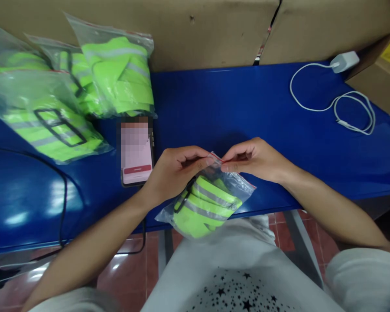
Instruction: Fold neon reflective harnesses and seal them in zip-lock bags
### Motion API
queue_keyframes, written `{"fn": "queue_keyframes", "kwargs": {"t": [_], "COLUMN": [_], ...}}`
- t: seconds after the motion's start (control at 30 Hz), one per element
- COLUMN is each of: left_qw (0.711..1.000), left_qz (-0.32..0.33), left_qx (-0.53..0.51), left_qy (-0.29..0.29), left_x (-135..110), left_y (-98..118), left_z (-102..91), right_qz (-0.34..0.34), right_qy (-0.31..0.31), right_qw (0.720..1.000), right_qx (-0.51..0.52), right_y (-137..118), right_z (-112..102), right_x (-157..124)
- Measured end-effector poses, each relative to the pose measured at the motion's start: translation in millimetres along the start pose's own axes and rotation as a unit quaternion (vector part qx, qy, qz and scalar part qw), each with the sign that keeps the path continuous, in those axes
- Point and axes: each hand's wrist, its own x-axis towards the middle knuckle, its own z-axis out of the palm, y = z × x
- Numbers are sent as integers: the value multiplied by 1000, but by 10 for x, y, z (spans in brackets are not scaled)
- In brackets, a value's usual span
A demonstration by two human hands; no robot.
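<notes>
Both hands pinch the red-lined top strip of a clear zip bag (pixel 211 203) at the front edge of the blue table. Inside the bag lies a folded neon-yellow safety vest (pixel 203 219) with grey reflective stripes. My left hand (pixel 178 171) grips the strip between thumb and forefinger, and its wrist is close to a phone. Just to the right, my right hand (pixel 255 162) pinches the same strip, its thumb and fingertips together. The bag tilts, its lower end toward my lap. Whether the strip is sealed under my fingers I cannot tell.
Several bagged neon vests (pixel 120 73) lie at the back left. The phone (pixel 136 151) rests beside them, its screen lit. A white charger (pixel 344 62) with a coiled cable sits at the back right, near a cardboard box (pixel 378 82). A black cord (pixel 65 195) crosses the left side.
</notes>
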Motion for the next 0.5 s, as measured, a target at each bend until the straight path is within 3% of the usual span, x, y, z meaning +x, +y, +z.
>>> {"fn": "queue_keyframes", "kwargs": {"t": [0.23,0.5], "left_qw": [1000,997], "left_qz": [14,42], "left_qx": [-3,57], "left_qy": [-1,-11], "left_x": [22,-4], "left_y": [-20,7], "left_z": [12,69], "right_qz": [-57,-160], "right_qy": [72,73], "right_qw": [994,976], "right_qx": [-59,-129], "right_y": [10,38], "right_z": [115,171], "right_x": [-37,-35]}}
